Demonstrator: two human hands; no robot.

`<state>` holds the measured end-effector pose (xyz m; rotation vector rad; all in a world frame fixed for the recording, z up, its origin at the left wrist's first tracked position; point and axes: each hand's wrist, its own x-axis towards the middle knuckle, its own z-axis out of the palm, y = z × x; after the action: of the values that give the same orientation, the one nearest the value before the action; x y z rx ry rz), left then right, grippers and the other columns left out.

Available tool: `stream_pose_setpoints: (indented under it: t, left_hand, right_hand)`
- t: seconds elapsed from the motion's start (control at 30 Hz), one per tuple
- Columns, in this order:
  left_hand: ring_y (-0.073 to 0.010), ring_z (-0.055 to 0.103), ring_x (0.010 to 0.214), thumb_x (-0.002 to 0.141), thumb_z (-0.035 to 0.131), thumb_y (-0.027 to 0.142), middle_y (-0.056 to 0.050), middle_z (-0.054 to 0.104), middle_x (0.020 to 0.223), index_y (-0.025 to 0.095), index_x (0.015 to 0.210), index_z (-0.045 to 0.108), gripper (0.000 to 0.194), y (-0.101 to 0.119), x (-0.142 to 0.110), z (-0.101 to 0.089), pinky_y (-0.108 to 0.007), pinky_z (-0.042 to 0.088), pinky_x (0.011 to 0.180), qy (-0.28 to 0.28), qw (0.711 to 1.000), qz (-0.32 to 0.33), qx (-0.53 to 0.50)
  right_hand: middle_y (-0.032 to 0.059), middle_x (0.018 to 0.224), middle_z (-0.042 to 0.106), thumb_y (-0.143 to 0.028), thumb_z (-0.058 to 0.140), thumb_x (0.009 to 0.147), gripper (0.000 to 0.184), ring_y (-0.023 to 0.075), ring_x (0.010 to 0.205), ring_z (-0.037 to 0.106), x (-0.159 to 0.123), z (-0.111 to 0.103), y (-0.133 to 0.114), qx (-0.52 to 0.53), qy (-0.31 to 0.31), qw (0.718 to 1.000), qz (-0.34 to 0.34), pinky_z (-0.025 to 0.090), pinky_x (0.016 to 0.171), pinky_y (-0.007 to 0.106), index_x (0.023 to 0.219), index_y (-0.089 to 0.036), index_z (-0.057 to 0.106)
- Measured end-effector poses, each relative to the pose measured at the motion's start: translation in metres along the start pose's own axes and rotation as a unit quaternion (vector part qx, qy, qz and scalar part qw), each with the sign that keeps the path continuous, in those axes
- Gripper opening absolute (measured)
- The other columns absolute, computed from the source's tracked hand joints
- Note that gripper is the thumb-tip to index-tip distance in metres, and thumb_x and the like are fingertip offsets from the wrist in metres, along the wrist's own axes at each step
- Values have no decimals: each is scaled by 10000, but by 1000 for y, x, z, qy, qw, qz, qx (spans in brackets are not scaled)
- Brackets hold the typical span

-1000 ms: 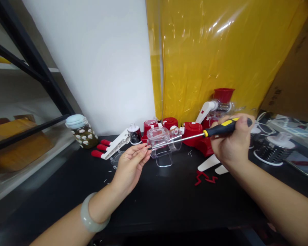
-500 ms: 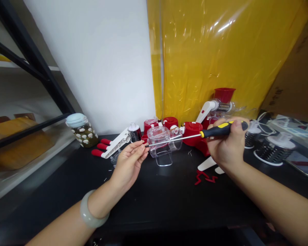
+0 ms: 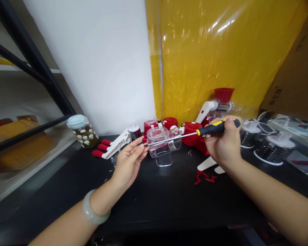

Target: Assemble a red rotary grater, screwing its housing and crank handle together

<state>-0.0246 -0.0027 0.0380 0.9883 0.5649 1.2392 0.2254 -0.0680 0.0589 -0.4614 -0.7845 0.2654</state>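
Note:
My right hand [image 3: 224,143] is wrapped round the black and yellow handle of a screwdriver [image 3: 210,129], thumb along its top. The metal shaft points left and slightly down, across the front of a clear plastic housing [image 3: 157,135]. At the shaft's dark tip, my left hand [image 3: 129,160] is closed in a pinch, with thumb and fingertips together; anything small between them is too hidden to make out. Both hands are raised above the black table [image 3: 154,201]. Several small screws [image 3: 189,153] lie near the housing, and others are scattered left of it.
White handles with red grips [image 3: 102,150] and a patterned jar [image 3: 82,131] stand at left. Red plastic bodies [image 3: 191,128] are behind the housing. Red pieces [image 3: 205,177], white cranks [image 3: 206,164], grater drums [image 3: 274,148] and a phone [image 3: 304,162] lie at right.
My right hand and the screwdriver have shifted a little left, toward my left hand. My left hand keeps its pinch at the tip, almost unmoved.

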Motion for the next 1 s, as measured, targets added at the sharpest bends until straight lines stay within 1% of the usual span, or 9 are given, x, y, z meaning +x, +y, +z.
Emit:
stream_pose_setpoints:
  t: [0.1,0.17,0.3,0.37,0.47,0.6,0.73,0.87,1.0]
  left_hand:
    - [-99,727,732,680,835,173,-7,753,755,178,973,743,306,-1,-2,3,-130,581,672,9,1000,-6,-5]
    - [-108,731,759,678,840,181,-20,761,782,174,950,748,287,-1,-2,4,-142,587,689,15,1000,-8,-7]
    - [-112,734,772,635,870,170,-19,762,770,161,883,749,276,-1,0,3,-133,584,700,17,1000,3,-11]
    - [-108,732,764,630,872,170,-19,762,769,158,888,749,287,-1,1,2,-130,581,698,15,1000,2,-10]
    - [-106,731,760,635,871,179,-24,766,788,158,930,751,320,-1,0,2,-136,584,697,11,1000,-12,-5]
    - [-109,733,754,583,904,210,-21,765,765,155,835,758,297,-3,-2,3,-138,588,699,10,1000,-18,-13]
    - [-103,731,750,568,913,237,-11,762,748,167,819,767,299,-4,0,2,-135,587,713,7,1000,-5,-7]
    - [-87,718,700,553,918,243,-3,749,701,163,762,772,267,-4,1,2,-123,582,691,-2,1000,7,14]
    - [-75,706,680,560,914,254,0,746,695,169,752,779,250,-3,2,2,-108,574,657,-3,999,12,29]
  right_hand:
    - [-59,626,558,-484,680,791,272,134,461,481,2,1,-2,-3,7,1000,-5,375,376,263,810,-296,484]
    - [-66,631,567,-474,669,804,265,129,463,488,2,2,-3,-2,1,1000,1,405,396,261,824,-293,476]
    - [-70,643,578,-450,689,794,278,117,477,503,2,1,-4,8,0,1000,18,430,421,251,831,-281,471]
    - [-66,640,573,-443,701,780,284,116,489,507,3,0,-3,15,10,1000,19,428,419,245,820,-275,476]
    - [-71,644,572,-419,685,796,261,110,489,509,4,0,-3,22,17,999,26,437,428,240,816,-270,472]
    - [-86,644,574,-399,664,822,249,99,471,521,4,0,-4,21,10,999,43,456,447,233,830,-264,455]
    - [-93,647,576,-395,654,827,245,95,442,512,5,-1,-6,14,5,999,45,459,433,233,837,-262,448]
    - [-86,672,574,-375,671,809,249,96,485,534,6,-1,-7,17,15,999,37,450,407,214,833,-259,453]
    - [-80,671,576,-383,683,802,254,98,522,553,6,-1,-8,20,13,999,32,458,406,200,825,-255,464]
